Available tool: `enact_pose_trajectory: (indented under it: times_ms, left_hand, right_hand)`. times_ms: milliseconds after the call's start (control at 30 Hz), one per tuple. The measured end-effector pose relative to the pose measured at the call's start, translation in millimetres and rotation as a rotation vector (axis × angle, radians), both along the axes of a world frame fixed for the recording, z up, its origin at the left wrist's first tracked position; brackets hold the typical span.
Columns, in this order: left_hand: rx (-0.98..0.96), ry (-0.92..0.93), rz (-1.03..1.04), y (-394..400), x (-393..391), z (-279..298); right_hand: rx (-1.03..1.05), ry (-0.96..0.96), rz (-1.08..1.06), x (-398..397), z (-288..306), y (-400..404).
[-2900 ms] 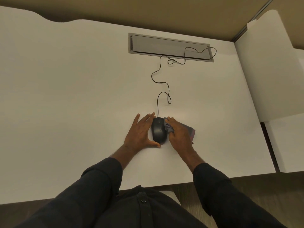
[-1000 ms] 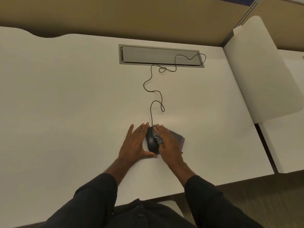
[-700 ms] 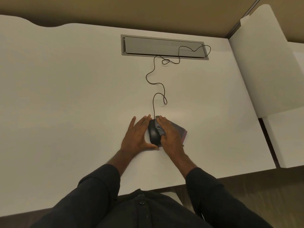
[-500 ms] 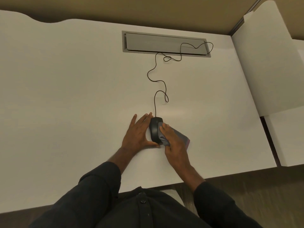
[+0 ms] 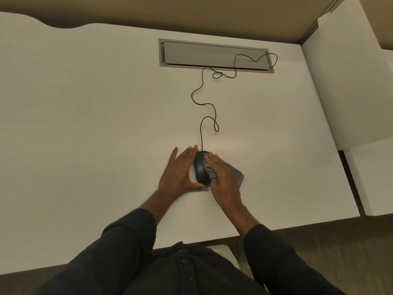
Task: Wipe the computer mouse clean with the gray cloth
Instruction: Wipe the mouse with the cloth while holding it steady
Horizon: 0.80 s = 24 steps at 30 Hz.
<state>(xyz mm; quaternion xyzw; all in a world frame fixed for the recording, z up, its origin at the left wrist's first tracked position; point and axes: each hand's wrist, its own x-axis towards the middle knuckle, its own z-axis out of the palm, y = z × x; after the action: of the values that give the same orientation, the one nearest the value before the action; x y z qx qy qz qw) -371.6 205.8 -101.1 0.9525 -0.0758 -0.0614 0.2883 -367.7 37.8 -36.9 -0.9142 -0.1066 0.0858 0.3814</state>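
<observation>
A black wired computer mouse [image 5: 200,169] lies on the white desk [image 5: 85,124]. My left hand [image 5: 177,174] rests flat beside it, fingers straight along its left side and thumb against its near end. My right hand [image 5: 223,179] lies over the mouse's right half and presses the gray cloth [image 5: 210,172] onto it. A corner of the cloth sticks out on the desk to the right of that hand. The right side of the mouse is hidden under cloth and hand.
The mouse's thin black cable [image 5: 207,107] snakes away to a gray cable hatch [image 5: 214,55] set in the desk's far side. A white divider panel [image 5: 344,86] stands at the right, with another white desk [image 5: 374,179] beyond a gap.
My right hand has rubbed the cloth back and forth along the mouse, sliding toward me and then forward again. My left hand has kept its place against the mouse.
</observation>
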Motion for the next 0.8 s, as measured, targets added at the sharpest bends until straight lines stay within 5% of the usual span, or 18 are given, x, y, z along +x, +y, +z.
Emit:
enact_pose_trajectory:
  times_ms: [333,500,667,800]
  left_hand:
    - [-0.015,-0.001,0.007,1,1,-1]
    - [-0.046,-0.033,0.02,0,0,-1]
    - [-0.054,-0.042,0.011,-1,-1,4]
    - [-0.044,-0.087,-0.024,-1,-1,9]
  right_hand:
    - [-0.047,0.076,-0.035,39,-1,19]
    - [-0.027,-0.032,0.097,17,-2,9]
    - [-0.479,-0.361,0.427,5,-11,3]
    - [-0.573,-0.393,0.462,4,-10,11]
